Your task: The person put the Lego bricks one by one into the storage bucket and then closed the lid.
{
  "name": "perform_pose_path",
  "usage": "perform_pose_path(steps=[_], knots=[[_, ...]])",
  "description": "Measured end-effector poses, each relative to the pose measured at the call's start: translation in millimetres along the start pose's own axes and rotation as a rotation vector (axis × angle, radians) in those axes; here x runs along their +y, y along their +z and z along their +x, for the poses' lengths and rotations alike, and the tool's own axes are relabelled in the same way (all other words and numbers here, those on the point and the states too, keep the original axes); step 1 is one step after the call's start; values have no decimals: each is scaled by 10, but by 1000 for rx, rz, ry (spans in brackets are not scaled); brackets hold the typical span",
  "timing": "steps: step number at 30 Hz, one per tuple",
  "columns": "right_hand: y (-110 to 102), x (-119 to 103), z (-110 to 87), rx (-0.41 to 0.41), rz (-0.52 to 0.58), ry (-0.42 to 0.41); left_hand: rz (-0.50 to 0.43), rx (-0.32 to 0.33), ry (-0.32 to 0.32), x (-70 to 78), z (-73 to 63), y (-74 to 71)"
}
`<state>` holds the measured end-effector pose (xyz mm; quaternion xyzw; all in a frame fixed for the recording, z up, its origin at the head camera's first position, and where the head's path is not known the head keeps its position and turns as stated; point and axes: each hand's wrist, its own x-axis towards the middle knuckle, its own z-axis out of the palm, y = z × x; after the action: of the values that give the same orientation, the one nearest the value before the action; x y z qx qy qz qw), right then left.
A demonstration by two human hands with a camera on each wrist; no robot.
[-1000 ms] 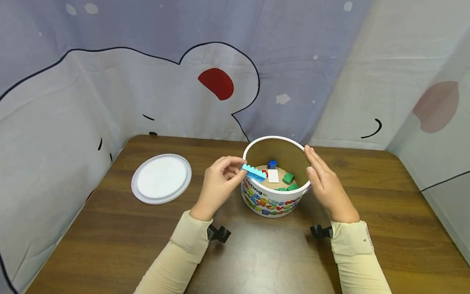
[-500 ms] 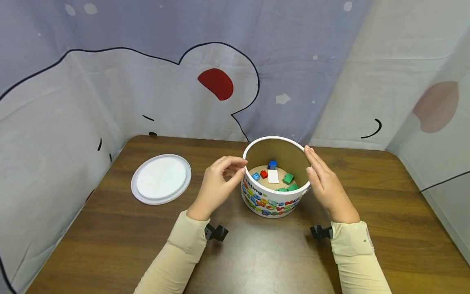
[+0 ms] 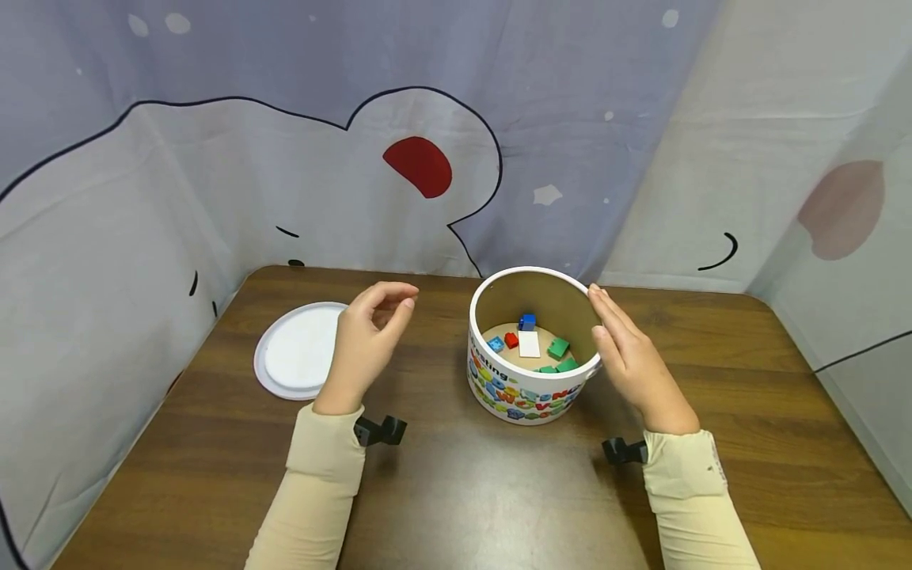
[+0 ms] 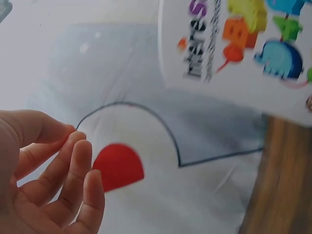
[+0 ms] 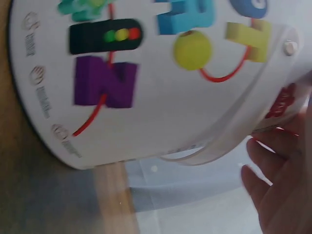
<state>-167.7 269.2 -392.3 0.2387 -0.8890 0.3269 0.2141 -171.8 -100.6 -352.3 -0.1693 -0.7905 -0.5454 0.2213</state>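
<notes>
A round white bucket (image 3: 499,393) printed with colorful letters stands upright on the table. Inside lie a light blue brick (image 3: 495,344), a red brick (image 3: 511,340), a dark blue brick (image 3: 527,322), a flat white piece (image 3: 529,344) and several green bricks (image 3: 559,348). Left of the bucket, my left hand (image 3: 362,344) hovers with loosely bent fingers and nothing visible in it; the left wrist view shows its thumb (image 4: 48,127) close to the index fingertip. My right hand (image 3: 636,366) rests its fairly straight fingers along the bucket's right rim.
A round white lid (image 3: 285,368) lies on the wooden table (image 3: 456,491) at the left, partly behind my left hand. Behind the table hangs a printed curtain (image 3: 556,119). The bucket's white strap handle (image 5: 243,109) shows in the right wrist view.
The light blue brick in my left hand at the bucket's rim was let go and a light blue brick now lies inside. That hand has since moved left; the right hand stays put.
</notes>
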Motion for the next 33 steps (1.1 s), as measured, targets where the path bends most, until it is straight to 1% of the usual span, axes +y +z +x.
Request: perform_pose_path(steps=[2,4,6,7,9,11,14,15,17,19,23,24,26,28,29,31,33], knots=[[-13,-20,8,-11,-4,20,33,16,-14,-21,9,-75],[-28,-54,18,-5,-6,41,70,34,-27,-46,15,-145],[-45,-108,28,34,-14,44,97,53,-45,-77,20,-215],[-52,-146,36,66,-17,38,111,63,-54,-94,22,-253],[-62,-248,54,156,-17,0,142,90,-74,-134,26,-334],[-58,-382,80,262,11,-64,175,120,-97,-183,29,-422],[-29,-640,115,397,116,-174,240,163,-145,-274,29,-562],[-11,-730,121,423,163,-211,258,174,-168,-308,26,-611],[35,-912,117,442,243,-276,293,196,-220,-386,12,-715],[109,-1079,95,417,303,-333,321,213,-292,-467,-15,-829],[334,-1340,29,302,358,-409,338,270,-472,-625,-79,-1069],[405,-1383,9,265,368,-416,335,286,-515,-663,-98,-1125],[565,-1435,-36,184,375,-398,334,318,-597,-746,-142,-1226],[746,-1451,-72,99,379,-355,336,343,-658,-829,-193,-1308],[837,-1454,-87,49,389,-313,342,349,-681,-870,-220,-1337],[1015,-1457,-94,-66,427,-196,357,343,-715,-951,-266,-1369],[1183,-1467,-75,-192,491,-53,373,321,-736,-1021,-294,-1372]])
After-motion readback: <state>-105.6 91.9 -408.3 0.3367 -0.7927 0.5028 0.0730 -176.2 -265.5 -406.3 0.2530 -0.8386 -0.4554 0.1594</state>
